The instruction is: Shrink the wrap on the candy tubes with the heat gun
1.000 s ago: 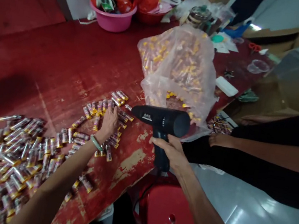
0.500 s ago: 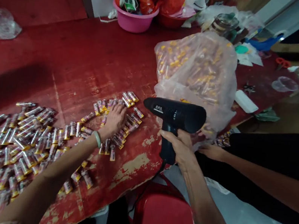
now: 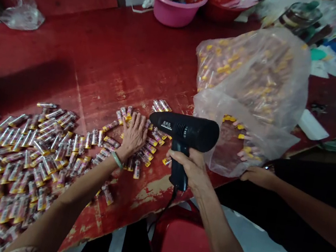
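Note:
My left hand (image 3: pixel 134 135), with a green bangle (image 3: pixel 117 159) on its wrist, lies palm down with fingers spread over small wrapped tubes with yellow ends. Wrapped in my right hand (image 3: pixel 192 164) is the handle of a black hair dryer (image 3: pixel 186 130), whose nozzle points left, close beside my left fingers. Many more wrapped tubes (image 3: pixel 29 163) are spread over the left of the red table (image 3: pixel 55 47). To the right of the dryer, a large clear plastic bag (image 3: pixel 251 71) holds many yellow-ended pieces.
Another person's hand (image 3: pixel 259 177) touches the bag's lower edge. A pink basin (image 3: pixel 175 12) and a red basin (image 3: pixel 222 12) stand at the back. A red stool (image 3: pixel 190 241) is below the table edge, by the dryer's cord. A crumpled plastic bag (image 3: pixel 24 12) lies back left.
The view has shifted right-to-left across the table items. My left fingers have spread flatter, and the dryer's nozzle is closer to them. The bag's mouth is spread wider near the other person's hand.

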{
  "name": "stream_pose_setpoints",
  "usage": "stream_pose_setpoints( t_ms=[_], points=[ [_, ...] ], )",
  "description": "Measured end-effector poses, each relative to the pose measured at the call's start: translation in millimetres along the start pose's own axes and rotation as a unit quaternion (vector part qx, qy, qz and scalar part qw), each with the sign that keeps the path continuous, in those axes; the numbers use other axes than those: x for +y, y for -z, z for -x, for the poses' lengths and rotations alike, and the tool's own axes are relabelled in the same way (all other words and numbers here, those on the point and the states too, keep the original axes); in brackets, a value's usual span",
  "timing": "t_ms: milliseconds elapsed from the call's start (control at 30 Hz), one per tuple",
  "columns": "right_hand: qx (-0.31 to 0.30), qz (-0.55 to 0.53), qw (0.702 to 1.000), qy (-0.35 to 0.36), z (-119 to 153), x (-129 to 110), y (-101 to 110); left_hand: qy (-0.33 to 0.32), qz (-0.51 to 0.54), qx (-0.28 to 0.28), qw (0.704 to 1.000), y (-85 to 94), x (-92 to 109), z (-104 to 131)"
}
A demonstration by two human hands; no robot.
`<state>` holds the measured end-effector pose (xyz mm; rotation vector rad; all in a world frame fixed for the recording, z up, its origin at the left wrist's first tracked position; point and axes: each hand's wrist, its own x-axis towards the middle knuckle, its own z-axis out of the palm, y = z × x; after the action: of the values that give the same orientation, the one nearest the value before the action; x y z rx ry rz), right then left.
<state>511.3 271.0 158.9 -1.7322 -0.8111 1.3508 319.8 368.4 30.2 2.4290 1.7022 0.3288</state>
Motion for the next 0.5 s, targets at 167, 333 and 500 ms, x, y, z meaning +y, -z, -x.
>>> stream_pose_setpoints(
  t_ms=[167,333,500],
  points=[
    [-0.004,0.007,0.996,-0.086,17,2,3,-0.058,0.043,-0.01,0.997,7.3,-19,27],
    [0.049,-0.015,0.995,-0.089,27,-1,-3,-0.037,0.061,-0.005,0.997,9.8,-34,52],
    [-0.028,0.002,0.993,-0.118,41,-1,-30,0.027,0.059,-0.005,0.998,5.2,-42,73]
  ],
)
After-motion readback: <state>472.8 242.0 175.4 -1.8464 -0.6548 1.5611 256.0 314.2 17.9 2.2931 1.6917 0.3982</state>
